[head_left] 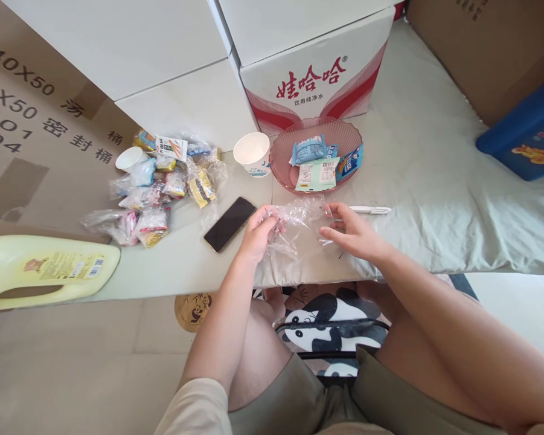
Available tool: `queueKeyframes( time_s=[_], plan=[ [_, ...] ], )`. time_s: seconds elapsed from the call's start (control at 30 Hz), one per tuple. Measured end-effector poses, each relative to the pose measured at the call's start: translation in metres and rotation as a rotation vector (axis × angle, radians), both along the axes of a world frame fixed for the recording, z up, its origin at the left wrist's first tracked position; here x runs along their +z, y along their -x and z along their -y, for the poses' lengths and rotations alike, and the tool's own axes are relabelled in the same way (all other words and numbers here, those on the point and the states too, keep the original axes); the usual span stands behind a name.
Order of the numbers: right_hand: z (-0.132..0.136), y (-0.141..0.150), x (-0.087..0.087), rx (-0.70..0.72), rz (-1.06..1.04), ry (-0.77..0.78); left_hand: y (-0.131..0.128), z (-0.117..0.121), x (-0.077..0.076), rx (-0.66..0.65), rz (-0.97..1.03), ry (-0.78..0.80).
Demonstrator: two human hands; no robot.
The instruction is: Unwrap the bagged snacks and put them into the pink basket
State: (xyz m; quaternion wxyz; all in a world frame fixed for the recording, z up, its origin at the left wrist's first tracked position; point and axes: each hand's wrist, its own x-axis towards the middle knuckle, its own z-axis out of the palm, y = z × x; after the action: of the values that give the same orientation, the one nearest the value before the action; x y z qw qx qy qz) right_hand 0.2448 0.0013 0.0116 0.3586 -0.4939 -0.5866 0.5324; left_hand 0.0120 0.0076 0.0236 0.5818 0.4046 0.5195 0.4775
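A crumpled clear plastic bag (294,223) is spread above the near edge of the cloth-covered surface. My left hand (260,228) is closed on its left side, the plastic bunched between thumb and fingers. At the right side of the bag, my right hand (346,231) has its thumb and fingers apart; whether the fingertips touch the plastic I cannot tell. Just beyond the bag stands a pink glass bowl (283,151) with several wrapped snacks (317,172) inside. A phone (230,223) lies left of my left hand, and a white pen (370,210) lies behind my right hand.
A paper cup (252,156) stands left of the bowl. Further left are a pile of bagged snacks (163,187), another white cup (131,159) and a yellow jug (49,269). Cartons (317,84) line the back, and a blue container (523,136) is at right.
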Motion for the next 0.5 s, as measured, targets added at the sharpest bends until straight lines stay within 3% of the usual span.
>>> queueKeyframes(
  time_s=[0.13,0.2,0.37,0.5],
  plan=[
    [0.004,-0.003,0.003,0.177,-0.240,-0.021,-0.001,0.001,0.008,0.043,0.084,0.022],
    [0.004,-0.003,0.004,0.223,-0.252,-0.021,-0.001,0.001,0.011,0.075,0.089,0.023],
    [-0.001,0.003,0.003,0.086,-0.025,0.052,0.005,0.001,0.014,0.074,0.111,-0.004],
    [-0.005,-0.001,0.012,-0.024,-0.136,0.104,0.012,-0.002,0.011,0.125,-0.011,0.006]
  ],
)
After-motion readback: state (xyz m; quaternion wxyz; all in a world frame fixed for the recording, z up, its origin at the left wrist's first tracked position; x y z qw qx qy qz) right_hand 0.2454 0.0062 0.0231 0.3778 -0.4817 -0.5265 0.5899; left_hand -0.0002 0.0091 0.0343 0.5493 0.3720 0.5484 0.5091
